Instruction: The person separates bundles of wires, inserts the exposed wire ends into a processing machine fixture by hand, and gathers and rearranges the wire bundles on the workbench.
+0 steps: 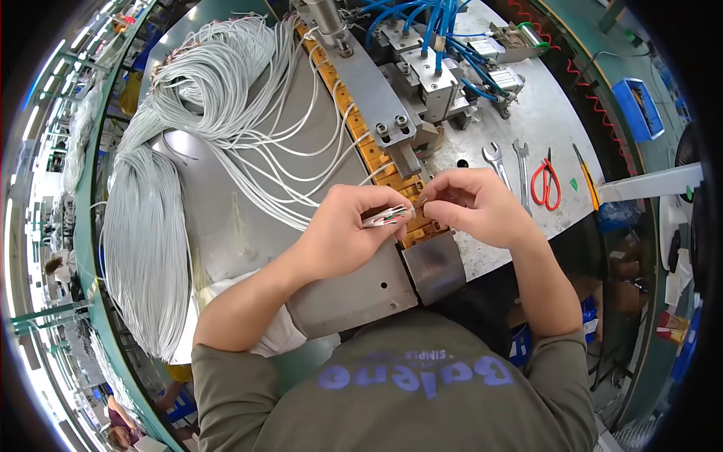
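My left hand (346, 230) is closed around the ends of several white cables (380, 219), whose thin red, green and white inner wires show between the fingers. Close to its fingertips, my right hand (471, 207) is pinched at the wire ends; what it holds is too small to make out. Both hands are above the lower end of an orange-yellow slotted strip (369, 154). From a large grey cable bundle (147, 248) on the left, loose cables run across the metal plate to the strip.
A machine with metal blocks (437, 87) and blue air hoses (433, 22) stands beyond the hands. On the right lie two wrenches (521, 169), red-handled scissors (545, 184) and a yellow-handled tool (587, 181). A blue bin (637, 110) is farther right.
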A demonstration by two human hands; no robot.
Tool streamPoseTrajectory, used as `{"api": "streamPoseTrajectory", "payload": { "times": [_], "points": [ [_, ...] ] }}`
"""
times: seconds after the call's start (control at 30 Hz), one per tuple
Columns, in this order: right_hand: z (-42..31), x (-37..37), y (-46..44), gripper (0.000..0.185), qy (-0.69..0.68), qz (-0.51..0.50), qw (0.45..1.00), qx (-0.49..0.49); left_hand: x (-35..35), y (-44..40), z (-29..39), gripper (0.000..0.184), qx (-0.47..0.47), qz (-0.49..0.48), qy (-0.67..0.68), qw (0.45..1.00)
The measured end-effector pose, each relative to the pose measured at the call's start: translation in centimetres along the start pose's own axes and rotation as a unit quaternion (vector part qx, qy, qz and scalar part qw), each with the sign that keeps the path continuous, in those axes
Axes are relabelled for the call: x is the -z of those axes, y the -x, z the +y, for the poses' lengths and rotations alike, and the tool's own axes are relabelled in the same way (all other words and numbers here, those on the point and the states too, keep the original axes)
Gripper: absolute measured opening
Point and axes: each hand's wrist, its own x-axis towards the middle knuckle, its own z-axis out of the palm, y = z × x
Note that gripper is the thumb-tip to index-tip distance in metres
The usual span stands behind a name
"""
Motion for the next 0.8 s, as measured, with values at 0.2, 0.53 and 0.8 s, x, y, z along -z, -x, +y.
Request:
{"api": "streamPoseTrajectory", "payload": {
  "times": [0.2, 0.53, 0.8],
  "points": [
    [0.1, -0.3, 0.0, 0.014, 0.031, 0.009, 0.999, -0.011, -0.1, -0.1, -0.2, 0.013, 0.037, -0.028, 0.017, 0.999],
    [-0.1, -1.6, 0.4, 0.01, -0.006, 0.043, 0.999, -0.016, -1.0, 0.2, -1.1, 0.008, -0.172, 0.074, -0.151, 0.971],
    [-1.0, -0.8, 0.3, 0.009, 0.164, -0.018, 0.982, 0.089, -0.9, 0.4, -1.1, 0.008, -0.096, 0.022, -0.035, 0.995]
  ]
}}
